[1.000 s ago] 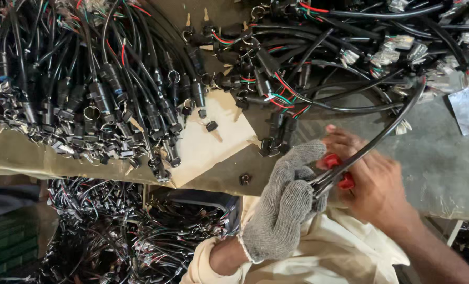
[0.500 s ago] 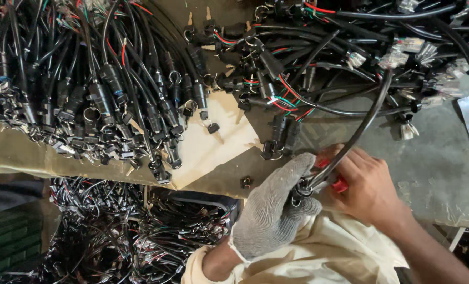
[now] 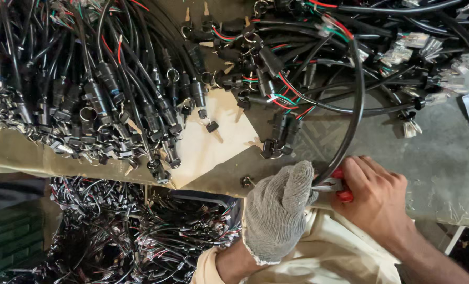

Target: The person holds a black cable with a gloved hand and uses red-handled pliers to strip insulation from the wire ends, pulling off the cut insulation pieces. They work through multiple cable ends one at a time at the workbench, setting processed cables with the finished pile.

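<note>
Grey, dust-marked workbench (image 3: 434,173) fills the head view, with a pale sheet of card (image 3: 213,152) lying over its near edge and 2 big heaps of black wiring harnesses across the top: 1 bundled heap (image 3: 87,100) at the left, thick with plugs and small metal rings, and 1 looser heap (image 3: 318,68) at the right showing red, green and white strands. Below the bench edge, a bin of more harnesses (image 3: 139,231) sits at lower left.

At the near edge, the left hand (image 3: 276,210), in a grey knitted glove, is closed in a fist around the lower end of a thick black cable (image 3: 356,105). The bare right hand (image 3: 376,197) sits just beside it, touching, fingers curled tight round a red-handled tool (image 3: 344,194); only the red grips and a glint of metal show, so its working end cannot be read.

From the fists the cable rises away from the person, its long axis running up the frame, then bends left into the right heap. The held end lies between the 2 hands, with the gloved hand the nearer.
</note>
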